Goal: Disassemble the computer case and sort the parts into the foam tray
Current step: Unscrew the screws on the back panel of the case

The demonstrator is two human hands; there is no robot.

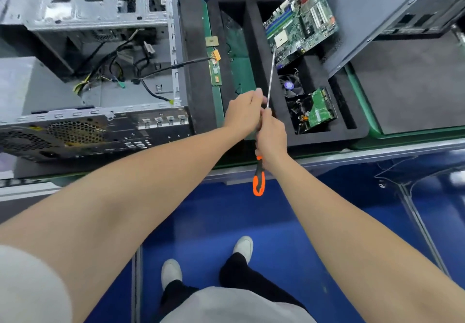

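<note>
The computer case lies open, left of both hands. The foam tray sits just beyond them, with the motherboard tilted over its far compartment. The right hand grips the screwdriver handle, shaft pointing toward the board. The left hand has its fingers curled beside the shaft; whether it pinches it is unclear.

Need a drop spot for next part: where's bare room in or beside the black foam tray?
Bare: narrow slot of the black foam tray, right of the green-boarded hard drive; dark grey mat past its right wall. Crowded: middle bays, with green motherboard, black fan and drive.
</note>
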